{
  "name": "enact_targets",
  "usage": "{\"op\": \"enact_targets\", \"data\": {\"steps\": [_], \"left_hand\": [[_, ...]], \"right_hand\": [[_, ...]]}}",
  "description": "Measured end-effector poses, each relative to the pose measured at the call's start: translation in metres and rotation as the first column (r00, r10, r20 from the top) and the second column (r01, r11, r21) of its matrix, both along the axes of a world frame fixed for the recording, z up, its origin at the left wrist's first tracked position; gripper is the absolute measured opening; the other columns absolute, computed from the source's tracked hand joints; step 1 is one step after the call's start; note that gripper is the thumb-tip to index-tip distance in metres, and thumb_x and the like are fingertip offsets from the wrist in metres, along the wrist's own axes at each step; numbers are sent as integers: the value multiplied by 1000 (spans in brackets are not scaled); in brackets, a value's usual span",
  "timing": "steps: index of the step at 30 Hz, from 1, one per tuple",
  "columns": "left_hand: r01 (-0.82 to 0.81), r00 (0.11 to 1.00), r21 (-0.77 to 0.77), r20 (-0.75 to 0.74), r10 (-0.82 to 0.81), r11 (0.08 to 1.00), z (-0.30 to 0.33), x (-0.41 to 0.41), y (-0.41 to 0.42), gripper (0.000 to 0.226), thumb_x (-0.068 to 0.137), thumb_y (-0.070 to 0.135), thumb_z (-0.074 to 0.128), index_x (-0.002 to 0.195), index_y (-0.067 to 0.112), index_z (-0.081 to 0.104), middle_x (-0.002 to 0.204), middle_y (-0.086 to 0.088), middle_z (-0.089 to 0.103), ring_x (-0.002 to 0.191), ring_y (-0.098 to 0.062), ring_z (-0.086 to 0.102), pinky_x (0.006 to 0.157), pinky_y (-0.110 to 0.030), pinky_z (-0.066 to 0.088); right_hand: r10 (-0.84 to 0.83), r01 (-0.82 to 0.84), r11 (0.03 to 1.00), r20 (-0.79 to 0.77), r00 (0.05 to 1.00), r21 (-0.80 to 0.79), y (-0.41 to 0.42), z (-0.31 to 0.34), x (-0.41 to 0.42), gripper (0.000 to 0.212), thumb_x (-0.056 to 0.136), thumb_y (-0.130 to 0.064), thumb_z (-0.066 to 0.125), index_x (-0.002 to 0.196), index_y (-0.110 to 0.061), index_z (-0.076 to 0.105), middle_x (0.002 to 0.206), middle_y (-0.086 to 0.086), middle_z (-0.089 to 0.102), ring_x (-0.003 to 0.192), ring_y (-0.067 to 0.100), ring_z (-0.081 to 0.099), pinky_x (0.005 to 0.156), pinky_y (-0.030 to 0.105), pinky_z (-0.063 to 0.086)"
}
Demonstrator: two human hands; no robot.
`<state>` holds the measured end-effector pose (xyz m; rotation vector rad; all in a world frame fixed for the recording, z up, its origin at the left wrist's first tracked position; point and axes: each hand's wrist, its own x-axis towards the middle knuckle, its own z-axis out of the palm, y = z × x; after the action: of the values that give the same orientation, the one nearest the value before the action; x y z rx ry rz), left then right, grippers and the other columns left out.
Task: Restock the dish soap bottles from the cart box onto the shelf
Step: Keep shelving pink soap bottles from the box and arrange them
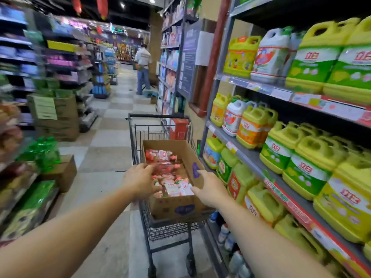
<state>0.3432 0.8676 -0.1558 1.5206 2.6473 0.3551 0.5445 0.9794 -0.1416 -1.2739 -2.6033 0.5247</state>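
Both my arms reach out over the cardboard box point(181, 207) sitting in the cart point(160, 229). My left hand point(140, 182) curls over its left edge onto the pink packets point(170, 177) inside; whether it grips one I cannot tell. My right hand point(209, 188) is spread, relaxed, at the box's right wall. The shelf point(251, 157) of yellow jugs point(313, 151) runs beside my right arm.

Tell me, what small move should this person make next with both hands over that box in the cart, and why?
Probably close one hand on a pack and lift it out. Both the left hand and the right hand reach into the open cardboard box on the shopping cart, fingers on or near the pink-and-white soap packs, but neither plainly holds one yet. The shelf stands just to the right.
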Motion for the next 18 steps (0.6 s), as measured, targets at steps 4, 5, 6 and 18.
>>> {"op": "enact_targets", "data": {"steps": [4,5,6,18], "left_hand": [[-30,997,-19,67,31,999,-15,-40,56,77,77,60,69,142,25,42,136,-3,50,125,-24,47,104,-40,44],[-34,995,-28,92,37,999,-16,-49,71,76,78,57,69,142,25,42,137,-3,50,125,-23,48,103,-38,44],[-35,992,-37,120,39,999,-16,-57,87,76,79,55,71,143,24,41,137,-3,50,126,-23,48,104,-37,43],[-43,951,-144,299,85,989,-76,-182,238,89,70,53,79,145,24,41,139,-3,52,125,-23,51,106,-37,44]], "right_hand": [[25,-24,995,1,1000,-99,65,-32,-55,70,89,-44,62,149,-23,32,149,5,40,132,26,44,102,34,42],[28,-28,993,0,1000,-111,82,-36,-68,70,90,-44,62,149,-23,32,148,5,40,132,25,45,99,32,41],[25,-25,991,-4,1000,-129,99,-39,-81,70,90,-43,62,149,-24,32,147,5,42,131,25,46,97,30,41],[-47,49,935,16,999,-351,230,-104,-197,69,85,-44,65,145,-28,36,138,5,49,111,26,58,85,29,45]]}}
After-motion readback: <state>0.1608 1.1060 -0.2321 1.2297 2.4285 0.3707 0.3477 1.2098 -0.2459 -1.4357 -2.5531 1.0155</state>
